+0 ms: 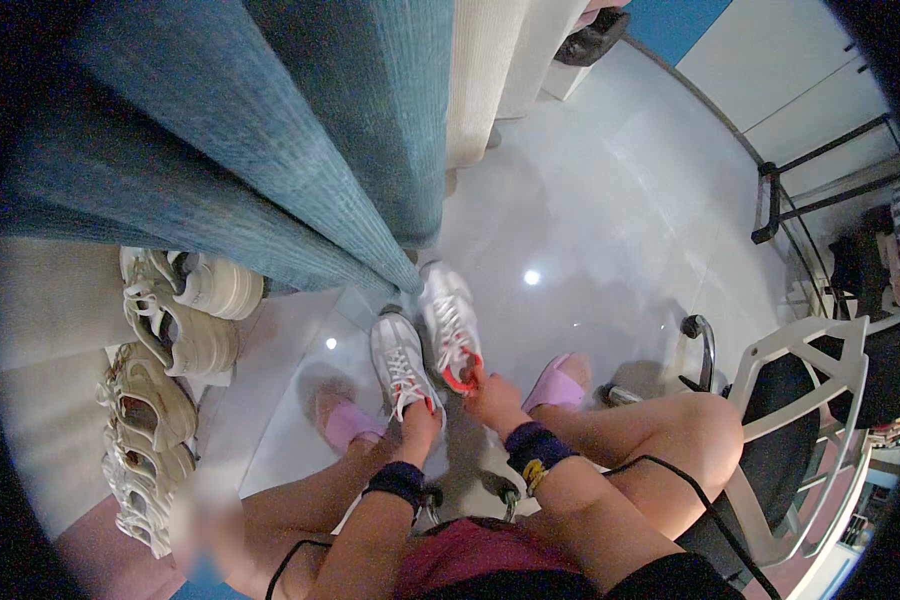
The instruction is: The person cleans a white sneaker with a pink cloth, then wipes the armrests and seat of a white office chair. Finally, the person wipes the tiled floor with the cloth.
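Two white-and-silver lace-up sneakers with red-orange lining point away from me, side by side just above or on the shiny floor. My left hand (421,426) is closed on the heel opening of the left sneaker (400,362). At the heel of the right sneaker (449,318), my right hand (495,402) grips the collar with bent fingers. Both toes lie close to the bottom of a blue curtain (370,130). Dark bands circle both wrists. Pink slippers are on my feet, the left slipper (352,424) and the right slipper (558,382) flanking the sneakers.
Several off-white sneakers (198,335) stand in a row along the left side. A chair with a pale slatted frame (805,360) is at the right, near a chrome chair leg (705,352). White cabinets (770,70) line the far right. Black cables cross near my legs.
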Tool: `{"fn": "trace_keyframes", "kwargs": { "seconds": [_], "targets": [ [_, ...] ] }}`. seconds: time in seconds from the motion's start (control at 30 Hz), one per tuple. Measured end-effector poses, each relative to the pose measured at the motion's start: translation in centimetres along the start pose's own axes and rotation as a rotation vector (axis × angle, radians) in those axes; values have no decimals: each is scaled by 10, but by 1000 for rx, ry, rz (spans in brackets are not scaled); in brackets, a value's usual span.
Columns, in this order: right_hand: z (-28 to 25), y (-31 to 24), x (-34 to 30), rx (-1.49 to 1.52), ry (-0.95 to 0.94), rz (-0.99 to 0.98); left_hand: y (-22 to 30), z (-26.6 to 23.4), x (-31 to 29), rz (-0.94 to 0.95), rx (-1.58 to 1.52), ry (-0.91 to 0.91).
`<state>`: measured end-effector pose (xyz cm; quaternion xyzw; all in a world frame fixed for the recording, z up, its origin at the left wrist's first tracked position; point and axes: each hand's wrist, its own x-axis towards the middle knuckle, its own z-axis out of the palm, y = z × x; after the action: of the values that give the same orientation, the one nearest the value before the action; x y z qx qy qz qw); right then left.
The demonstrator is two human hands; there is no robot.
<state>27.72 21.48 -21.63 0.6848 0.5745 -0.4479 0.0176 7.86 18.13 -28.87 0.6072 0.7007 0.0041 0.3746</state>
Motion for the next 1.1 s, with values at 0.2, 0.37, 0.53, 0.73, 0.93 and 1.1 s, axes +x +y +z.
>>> {"fn": "trace_keyframes", "kwargs": {
  "seconds": [0.2, 0.37, 0.53, 0.73, 0.93, 1.1],
  "targets": [
    [4, -6, -13, -37, 34, -26, 20, -6, -27, 216, 431, -47],
    [4, -11, -18, -23, 44, -63, 20, -27, -43, 310, 590, -61],
    [-14, -40, -40, 65, 105, -105, 15, -60, -55, 253, 392, 7],
    [-74, -64, -109, 65, 101, -116, 58, -118, -108, 237, 160, 54],
    [-131, -77, -205, 41, 115, -276, 83, -179, -202, 363, 82, 228],
    [-166, -85, -268, -171, 226, -490, 96, -220, -246, 549, 182, 366]
  ]
}}
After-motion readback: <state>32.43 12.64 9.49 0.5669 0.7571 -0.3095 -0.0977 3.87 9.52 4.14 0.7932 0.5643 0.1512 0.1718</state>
